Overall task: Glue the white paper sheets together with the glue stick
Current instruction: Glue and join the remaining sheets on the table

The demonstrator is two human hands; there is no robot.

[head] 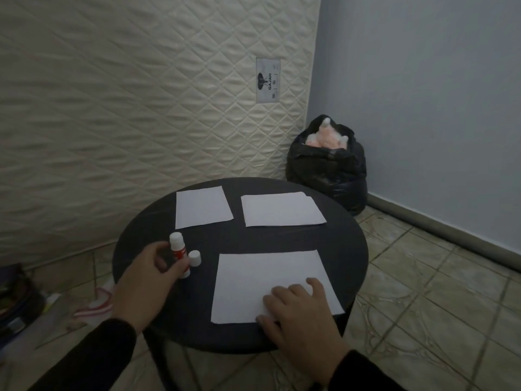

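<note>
Left hand fingers curl around the upright glue stick at the table's left edge, its cap beside it, while the flat right hand presses the near sheet, just right of the stick.

- The glue stick is a white tube with a red band round its middle and a white end on top. It stands tilted at the left side of the dark round worktop, with the left hand curled round its lower part.
- A small white cap stands just right of the tube, upright on the worktop.
- The nearest white paper sheet lies flat at the front, with the right hand resting on its near right corner.
- A smaller white sheet lies flat at the back left.
- Another white sheet lies at the back right, apart from it; a second edge shows at its upper right corner.
</note>
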